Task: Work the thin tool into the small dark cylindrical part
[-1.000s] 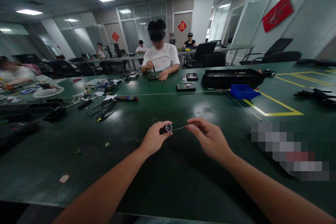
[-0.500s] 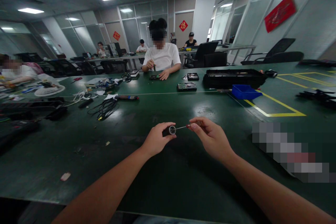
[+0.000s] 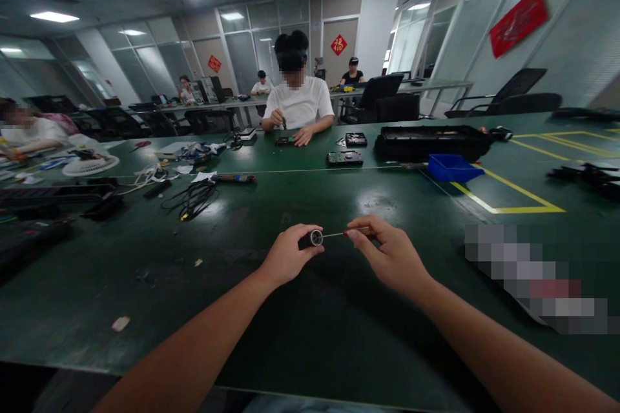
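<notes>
Above the green table (image 3: 271, 348), my left hand (image 3: 289, 254) is closed around a short black cylindrical part (image 3: 316, 238) with a pale round rim, its open end facing right. A screwdriver (image 3: 333, 234) with a thin metal shaft and reddish handle is gripped in my right hand (image 3: 387, 251). Its tip reaches the rimmed end of the cylinder; whether it sits on a screw inside is too small to tell. My fingers hide most of the handle and the cylinder's far side.
Cables (image 3: 196, 199) and a pen-shaped tool (image 3: 235, 179) lie left of centre. Hard drives (image 3: 345, 159), a blue bin (image 3: 453, 168) and a long black housing (image 3: 431, 144) stand farther back. Across the table a person (image 3: 299, 103) works on a board. A blurred-out object (image 3: 527, 277) lies at right.
The screwdriver shaft and the black cylinder have shifted very slightly left and up. My right hand's fingers have turned a little on the handle. Both grips stay the same.
</notes>
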`<act>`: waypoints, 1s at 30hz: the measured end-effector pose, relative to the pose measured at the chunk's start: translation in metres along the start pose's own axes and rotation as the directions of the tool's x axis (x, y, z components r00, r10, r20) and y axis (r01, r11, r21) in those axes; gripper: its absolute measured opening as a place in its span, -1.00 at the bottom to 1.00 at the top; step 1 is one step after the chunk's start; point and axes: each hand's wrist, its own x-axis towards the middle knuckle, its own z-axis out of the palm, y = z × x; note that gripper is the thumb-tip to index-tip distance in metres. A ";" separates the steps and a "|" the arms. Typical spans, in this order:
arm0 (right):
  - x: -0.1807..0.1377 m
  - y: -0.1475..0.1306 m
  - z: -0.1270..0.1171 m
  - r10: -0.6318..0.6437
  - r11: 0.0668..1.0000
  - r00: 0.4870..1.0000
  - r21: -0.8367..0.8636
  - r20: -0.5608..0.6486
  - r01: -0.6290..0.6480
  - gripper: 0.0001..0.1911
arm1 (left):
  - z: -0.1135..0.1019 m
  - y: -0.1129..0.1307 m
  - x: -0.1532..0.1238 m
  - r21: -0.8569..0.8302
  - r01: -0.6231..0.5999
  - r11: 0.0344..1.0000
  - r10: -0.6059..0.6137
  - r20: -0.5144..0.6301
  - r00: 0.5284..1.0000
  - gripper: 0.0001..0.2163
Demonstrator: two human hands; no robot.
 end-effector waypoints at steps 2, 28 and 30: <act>0.000 -0.001 -0.001 -0.005 1.000 1.000 0.004 0.029 0.005 -0.79 | 0.000 0.000 0.000 -0.009 -0.007 1.000 0.007 -0.001 1.000 -0.65; 0.011 0.010 0.007 0.452 0.498 0.883 0.785 0.126 -0.367 -0.71 | -0.002 0.006 -0.001 0.006 -0.060 0.998 0.060 0.002 0.998 -0.64; 0.011 0.009 0.008 0.444 0.557 0.894 0.762 0.062 -0.329 -0.71 | -0.002 0.005 -0.001 0.013 -0.055 0.998 0.055 0.001 0.998 -0.64</act>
